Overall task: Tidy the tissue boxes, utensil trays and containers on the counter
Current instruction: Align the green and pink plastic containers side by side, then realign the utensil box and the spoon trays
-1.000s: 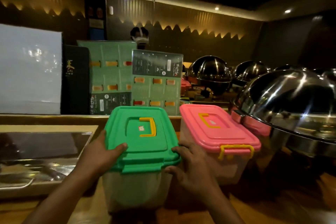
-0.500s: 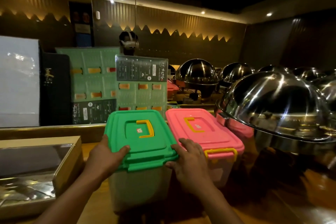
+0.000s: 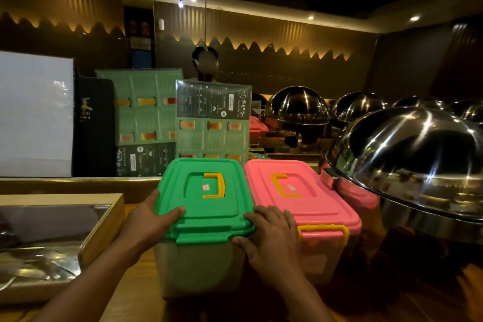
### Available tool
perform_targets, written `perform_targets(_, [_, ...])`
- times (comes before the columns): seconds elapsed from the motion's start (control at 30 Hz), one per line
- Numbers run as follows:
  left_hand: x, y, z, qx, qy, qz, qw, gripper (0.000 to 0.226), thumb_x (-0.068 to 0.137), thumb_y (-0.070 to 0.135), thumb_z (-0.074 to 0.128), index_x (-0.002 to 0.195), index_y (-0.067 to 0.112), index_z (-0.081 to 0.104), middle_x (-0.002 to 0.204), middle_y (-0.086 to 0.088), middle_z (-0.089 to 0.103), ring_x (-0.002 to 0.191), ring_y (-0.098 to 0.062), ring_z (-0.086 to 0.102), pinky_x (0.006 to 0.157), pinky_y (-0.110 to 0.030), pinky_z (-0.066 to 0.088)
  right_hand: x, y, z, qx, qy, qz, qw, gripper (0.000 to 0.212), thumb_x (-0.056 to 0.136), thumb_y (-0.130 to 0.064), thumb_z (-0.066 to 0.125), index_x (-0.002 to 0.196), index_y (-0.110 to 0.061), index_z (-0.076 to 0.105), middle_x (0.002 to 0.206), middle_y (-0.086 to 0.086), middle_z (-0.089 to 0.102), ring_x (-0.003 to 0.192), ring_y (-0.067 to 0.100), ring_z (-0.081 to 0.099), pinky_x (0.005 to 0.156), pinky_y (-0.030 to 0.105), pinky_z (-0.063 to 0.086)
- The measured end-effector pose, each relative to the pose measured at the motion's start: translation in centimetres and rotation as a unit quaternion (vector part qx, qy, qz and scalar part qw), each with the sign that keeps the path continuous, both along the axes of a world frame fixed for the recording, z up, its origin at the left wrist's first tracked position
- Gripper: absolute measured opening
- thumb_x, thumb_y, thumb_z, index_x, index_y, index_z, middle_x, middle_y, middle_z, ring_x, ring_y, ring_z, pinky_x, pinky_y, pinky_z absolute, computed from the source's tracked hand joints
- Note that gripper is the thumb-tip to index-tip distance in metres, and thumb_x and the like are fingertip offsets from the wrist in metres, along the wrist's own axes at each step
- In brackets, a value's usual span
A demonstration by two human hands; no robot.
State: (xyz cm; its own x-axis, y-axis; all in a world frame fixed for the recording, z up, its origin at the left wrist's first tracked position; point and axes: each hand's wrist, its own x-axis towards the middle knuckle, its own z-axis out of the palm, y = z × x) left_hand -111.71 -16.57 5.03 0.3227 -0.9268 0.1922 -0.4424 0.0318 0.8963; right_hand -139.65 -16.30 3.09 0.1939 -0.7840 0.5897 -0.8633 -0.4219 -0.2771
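Note:
A clear plastic container with a green lid [image 3: 206, 198] and yellow handle stands on the wooden counter in front of me. My left hand [image 3: 146, 225] grips its left near corner, thumb on the lid. My right hand [image 3: 271, 240] holds its right near corner, fingers over the lid's edge. Right beside it, touching or nearly so, stands a like container with a pink lid [image 3: 300, 193] and a yellow front latch.
A wood-framed tray [image 3: 102, 227] with shiny metal inside lies at the left. Large steel dome covers [image 3: 413, 162] crowd the right. Green menu cards [image 3: 211, 123], a black menu and a white board [image 3: 34, 115] stand behind. A person stands beyond the counter.
The green-lidded container has slid right and back, closer to the pink one. Both hands keep their hold on it. My view has turned a little to the left.

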Motion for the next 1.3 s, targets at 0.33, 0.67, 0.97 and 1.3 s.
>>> perform_targets(0.33, [0.2,0.2,0.0,0.006,0.006,-0.017,1.000,0.081,0.082,0.036,0.075,0.150,0.022,0.033,0.124,-0.001,0.059,0.086,-0.006,0.056,0.066,-0.022,0.047,0.1,-0.2,-0.1,0.006,-0.020,0.002,1.000,0.058,0.069,-0.074,0.056,0.111,-0.036,0.069,0.123,-0.012,0.063,0.123,0.017,0.052,0.115,0.047,0.023])
perform_targets(0.67, [5.8,3.1,-0.4,0.016,0.021,-0.036,0.999,0.073,0.086,0.056,0.061,0.149,0.032,0.034,0.147,0.005,0.044,0.125,-0.020,0.054,0.100,-0.045,0.048,7.3,3.8,2.1,-0.076,-0.119,0.092,0.986,0.035,0.076,-0.033,0.070,0.108,-0.017,0.070,0.112,0.007,0.061,0.106,0.027,0.058,0.094,0.045,0.047])
perform_targets(0.97, [26.6,7.8,-3.3,-0.031,-0.159,0.082,0.983,0.046,0.082,0.030,0.075,0.125,0.033,0.058,0.126,0.004,0.059,0.110,-0.015,0.058,0.082,-0.034,0.056,26.3,6.0,-3.2,0.008,-0.060,0.166,0.984,0.033,0.088,-0.034,0.067,0.120,-0.029,0.061,0.109,-0.004,0.062,0.096,0.018,0.058,0.081,0.040,0.052])
perform_targets(1.3, [44.6,11.1,-6.6,0.094,-0.201,0.124,0.967,0.107,0.048,0.082,0.072,0.141,0.038,0.042,0.156,-0.009,0.029,0.137,-0.038,0.038,0.101,-0.057,0.044,37.9,5.2,-7.9,0.205,-0.155,0.017,0.966,0.068,0.089,-0.057,0.062,0.149,-0.050,0.029,0.146,-0.005,0.044,0.123,0.015,0.049,0.094,0.036,0.053])
